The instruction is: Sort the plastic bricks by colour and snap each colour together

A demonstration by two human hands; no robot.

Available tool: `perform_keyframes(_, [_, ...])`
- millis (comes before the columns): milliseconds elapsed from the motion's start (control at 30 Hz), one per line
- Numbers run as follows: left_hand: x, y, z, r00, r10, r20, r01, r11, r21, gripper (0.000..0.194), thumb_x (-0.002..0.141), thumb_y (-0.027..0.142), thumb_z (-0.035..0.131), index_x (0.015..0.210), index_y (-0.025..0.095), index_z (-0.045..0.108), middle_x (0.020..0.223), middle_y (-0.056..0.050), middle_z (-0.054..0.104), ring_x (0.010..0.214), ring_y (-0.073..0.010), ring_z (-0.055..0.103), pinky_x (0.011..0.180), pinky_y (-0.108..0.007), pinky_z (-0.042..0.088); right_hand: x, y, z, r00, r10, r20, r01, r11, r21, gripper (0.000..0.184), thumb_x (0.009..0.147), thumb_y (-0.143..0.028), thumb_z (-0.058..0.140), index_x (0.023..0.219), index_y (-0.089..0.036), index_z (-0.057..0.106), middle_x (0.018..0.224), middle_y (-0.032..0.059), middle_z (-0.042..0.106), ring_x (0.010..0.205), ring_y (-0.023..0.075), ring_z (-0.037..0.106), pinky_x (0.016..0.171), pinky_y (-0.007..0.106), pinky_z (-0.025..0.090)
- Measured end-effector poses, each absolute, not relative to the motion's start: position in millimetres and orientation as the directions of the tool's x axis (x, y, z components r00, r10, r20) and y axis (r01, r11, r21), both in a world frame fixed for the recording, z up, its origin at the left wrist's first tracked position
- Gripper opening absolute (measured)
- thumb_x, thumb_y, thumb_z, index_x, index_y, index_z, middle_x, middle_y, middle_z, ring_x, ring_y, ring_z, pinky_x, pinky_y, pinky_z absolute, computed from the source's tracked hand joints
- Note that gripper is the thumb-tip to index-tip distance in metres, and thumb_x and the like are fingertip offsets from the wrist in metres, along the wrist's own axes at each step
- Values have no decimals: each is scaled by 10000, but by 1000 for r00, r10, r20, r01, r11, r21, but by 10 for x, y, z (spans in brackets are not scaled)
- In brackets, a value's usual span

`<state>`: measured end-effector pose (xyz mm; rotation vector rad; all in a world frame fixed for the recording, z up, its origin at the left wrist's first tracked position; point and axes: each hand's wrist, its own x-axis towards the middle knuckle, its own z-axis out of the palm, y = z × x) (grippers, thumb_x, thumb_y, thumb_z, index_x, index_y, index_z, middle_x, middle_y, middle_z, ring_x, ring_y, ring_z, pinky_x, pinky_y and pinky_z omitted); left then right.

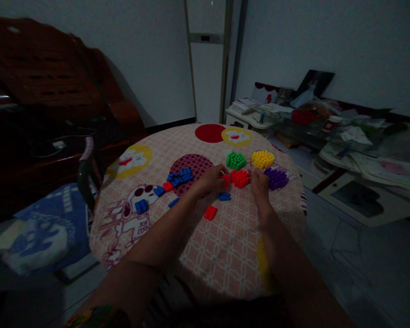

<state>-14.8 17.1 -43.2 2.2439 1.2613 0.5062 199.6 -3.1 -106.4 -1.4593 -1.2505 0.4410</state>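
Observation:
My left hand (212,179) reaches over the table, its fingers closed on a small red plastic block (225,181). Directly right of that block stands a tight cluster of red knobbed blocks (239,178). My right hand (260,182) is curled at the cluster's right side; what its fingers hold, if anything, is hidden. Behind the hands are a green cluster (236,160) and a yellow cluster (263,159). A purple cluster (276,178) sits just right of my right hand. Nearer me lie a loose red block (210,212) and a blue block (224,196).
Left of my left hand lie several blue blocks (180,176) with a red block (168,186) among them. Another blue piece (141,206) is farther left. A patterned cloth (222,246) covers the round table. A chair (85,182) stands left, a cluttered cabinet (358,196) right.

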Motion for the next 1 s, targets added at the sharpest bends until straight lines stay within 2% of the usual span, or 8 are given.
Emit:
perform_keyframes(167, [-99,162,-455,438,894,97,728,-416,545,324,780,148,616,1100,139,669,995,-72,745,915,-195,693,811,-270,516,1993,-38,-1057,364,860,358,449,175,-876,497,920,-524,379,847,-176,726,749,66,688,775,223,611,714,328,483])
perform_keyframes(367, [-89,148,-463,428,902,59,754,-393,527,353,788,186,647,1131,127,702,969,-89,751,884,-208,692,835,-289,511,2000,-16,-1094,382,851,361,450,169,-877,497,915,-534,384,854,-182,729,756,72,691,776,228,614,714,329,484])
perform_keyframes(533, [-24,111,-456,364,923,124,727,-365,582,263,805,216,628,1024,116,734,928,-90,744,863,-204,681,836,-306,515,2010,5,-1120,370,860,353,443,171,-880,496,918,-534,388,875,-180,733,769,72,698,783,229,620,726,336,487])
perform_keyframes(633, [48,87,-457,363,928,84,668,-322,671,242,779,267,690,974,126,715,912,-70,740,840,-194,674,800,-307,524,2012,9,-1124,370,858,355,441,174,-881,495,923,-530,384,867,-185,735,779,78,705,788,236,623,726,340,489])
perform_keyframes(733, [77,73,-472,392,920,24,631,-287,721,342,679,254,789,984,141,684,930,-53,732,840,-192,672,758,-293,522,2012,9,-1125,372,857,356,445,173,-879,493,925,-521,382,862,-183,736,773,79,706,783,236,624,727,342,491])
perform_keyframes(867, [66,68,-540,393,919,24,662,-301,686,457,597,235,849,997,151,646,933,-41,713,843,-185,661,727,-267,501,2013,12,-1133,364,860,359,453,173,-874,499,928,-523,382,865,-176,735,772,79,706,780,230,623,730,337,490])
perform_keyframes(1000, [92,37,-593,374,925,61,683,-319,657,381,655,288,828,948,157,622,889,-31,692,818,-176,642,709,-262,474,2014,18,-1140,366,854,370,459,180,-870,510,933,-521,369,866,-170,733,775,81,705,776,229,622,734,339,487])
